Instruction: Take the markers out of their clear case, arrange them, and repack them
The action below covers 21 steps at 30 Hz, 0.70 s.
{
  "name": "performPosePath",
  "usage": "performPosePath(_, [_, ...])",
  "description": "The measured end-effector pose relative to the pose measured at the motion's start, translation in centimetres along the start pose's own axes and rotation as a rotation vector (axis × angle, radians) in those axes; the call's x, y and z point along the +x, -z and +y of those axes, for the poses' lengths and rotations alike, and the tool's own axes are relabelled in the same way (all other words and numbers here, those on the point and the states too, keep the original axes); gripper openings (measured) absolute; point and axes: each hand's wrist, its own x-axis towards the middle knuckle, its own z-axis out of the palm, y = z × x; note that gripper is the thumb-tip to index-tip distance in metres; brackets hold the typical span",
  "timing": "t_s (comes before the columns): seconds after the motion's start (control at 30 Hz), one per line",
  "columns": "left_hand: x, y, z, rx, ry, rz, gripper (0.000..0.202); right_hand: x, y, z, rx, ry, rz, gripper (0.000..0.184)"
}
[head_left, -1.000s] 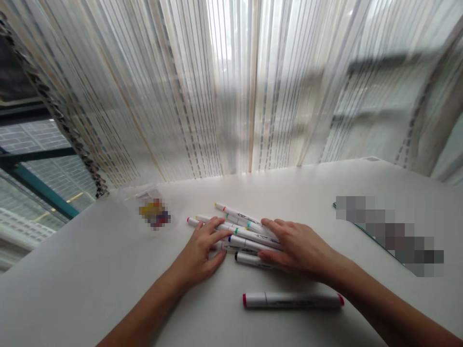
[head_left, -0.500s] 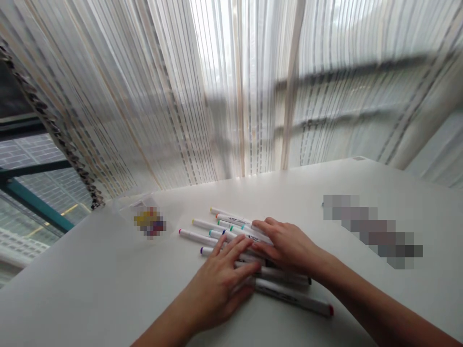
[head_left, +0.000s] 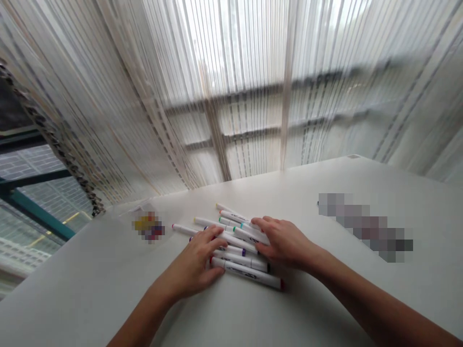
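Observation:
Several white markers (head_left: 253, 273) with coloured ends lie side by side in a loose, slanted bunch. My left hand (head_left: 200, 258) rests over their left ends, fingers spread and thumb apart, hiding some tips. Against the right ends of the farther markers lies my right hand (head_left: 285, 238). Its thumb and fingers are apart, touching the markers from above and the side without a visible firm grip. Closest to me is a thicker-looking marker with red ends (head_left: 265, 279), lying below both hands. At the far side, a yellow-tipped marker (head_left: 222, 208) sticks out of the bunch.
On the white table (head_left: 108, 284), a clear plastic packet (head_left: 148, 226) with blurred coloured contents lies at the left. A pixelated long object (head_left: 365, 226) lies at the right. A striped sheer curtain (head_left: 253, 120) hangs along the table's far edge.
My left hand has shifted left and away from me. The nearer markers, including the red-ended one, have slid left and closer to the others. My right hand has barely moved.

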Motion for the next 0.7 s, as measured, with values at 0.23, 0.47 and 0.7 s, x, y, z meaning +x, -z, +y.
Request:
performPosePath(0.23, [-0.5, -1.7, -1.2, -0.035, 0.0, 0.036, 0.048, 0.0, -0.3, 0.2, -0.001, -0.003, 0.022, 0.031])
performPosePath(0.47, [-0.5, -0.9, -1.5, -0.029, 0.165, -0.001, 0.062, 0.2, -0.1, 0.0, -0.032, -0.06, -0.015, 0.031])
performPosePath(0.7, [-0.5, -1.0, -2.1, -0.068, 0.234, 0.01, 0.076, 0.3, 0.0, 0.1, -0.031, -0.089, -0.01, 0.023])
